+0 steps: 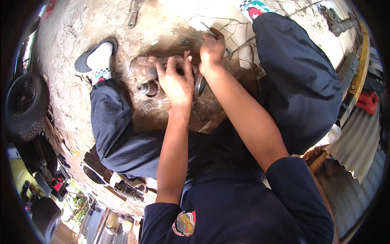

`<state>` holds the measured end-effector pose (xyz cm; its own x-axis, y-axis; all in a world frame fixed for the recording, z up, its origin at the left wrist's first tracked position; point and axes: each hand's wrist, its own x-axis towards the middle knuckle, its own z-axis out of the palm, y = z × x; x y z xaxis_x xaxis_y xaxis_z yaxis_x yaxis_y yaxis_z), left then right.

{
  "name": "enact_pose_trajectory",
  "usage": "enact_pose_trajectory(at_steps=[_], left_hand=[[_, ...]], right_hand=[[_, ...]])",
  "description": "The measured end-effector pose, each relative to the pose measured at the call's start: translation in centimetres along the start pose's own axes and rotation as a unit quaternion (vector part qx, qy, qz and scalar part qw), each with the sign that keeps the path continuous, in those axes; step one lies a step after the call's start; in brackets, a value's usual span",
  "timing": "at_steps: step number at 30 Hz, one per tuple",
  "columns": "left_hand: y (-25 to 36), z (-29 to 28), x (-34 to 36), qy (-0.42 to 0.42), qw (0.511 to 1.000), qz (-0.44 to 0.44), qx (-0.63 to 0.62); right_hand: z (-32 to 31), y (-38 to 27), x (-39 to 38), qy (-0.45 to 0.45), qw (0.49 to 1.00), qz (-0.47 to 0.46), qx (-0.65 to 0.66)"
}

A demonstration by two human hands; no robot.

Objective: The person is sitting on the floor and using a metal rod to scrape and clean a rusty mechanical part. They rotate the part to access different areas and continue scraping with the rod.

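A rusty metal casting point(143, 67) lies on the ground between my legs. Beside it is a short splined shaft point(151, 88) with a gear-like end. My left hand point(177, 83) rests over the casting, fingers bent and gripping it; a small brownish piece point(186, 54) shows at the fingertips, too small to make out. Just to the right, my right hand point(212, 51) is closed around a slim silver metal tool point(207, 28) that sticks out past its fingers. Below my right wrist a dark round metal disc point(200, 84) stands on edge, partly covered by my hands.
A tool with a worn handle point(132, 19) lies at the far side. To the left stands a tyre point(26, 106); metal machine parts point(129, 189) sit behind my left leg. On the right are a yellow metal bar point(360, 61), a red container point(367, 101) and corrugated sheets point(355, 142).
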<state>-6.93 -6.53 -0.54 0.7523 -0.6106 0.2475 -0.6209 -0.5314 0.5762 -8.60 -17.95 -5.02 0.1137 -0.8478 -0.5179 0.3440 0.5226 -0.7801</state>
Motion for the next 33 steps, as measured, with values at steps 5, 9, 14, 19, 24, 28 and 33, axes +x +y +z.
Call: enact_pose_trajectory(at_steps=[5, 9, 14, 19, 24, 28, 33], left_hand=[[-1.4, -0.9, -1.0, -0.023, 0.992, 0.084, -0.093], [-0.5, -0.9, -0.9, -0.003, 0.996, 0.053, -0.077], [-0.2, 0.3, 0.0, 0.029, 0.999, -0.006, -0.022], [-0.5, -0.6, -0.8, 0.017, 0.997, 0.033, -0.064], [-1.1, -0.4, -1.3, 0.028, 0.998, 0.021, -0.056], [0.3, 1.3, 0.1, 0.085, 0.995, -0.037, -0.021], [0.1, 1.0, -1.9, 0.057, 0.997, -0.015, -0.056]], right_hand=[[-0.5, -0.6, 0.0, 0.020, 0.999, 0.046, -0.013], [-0.8, 0.7, 0.7, 0.015, 0.996, 0.006, -0.083], [-0.7, 0.8, 0.5, 0.003, 0.992, -0.011, -0.128], [-1.0, 0.9, 0.7, -0.002, 0.998, -0.001, -0.059], [-0.6, 0.3, -0.1, -0.019, 0.999, 0.010, -0.036], [-0.7, -0.2, -0.5, -0.029, 0.999, 0.004, -0.030], [-0.5, -0.8, -0.5, -0.003, 0.997, 0.052, -0.054]])
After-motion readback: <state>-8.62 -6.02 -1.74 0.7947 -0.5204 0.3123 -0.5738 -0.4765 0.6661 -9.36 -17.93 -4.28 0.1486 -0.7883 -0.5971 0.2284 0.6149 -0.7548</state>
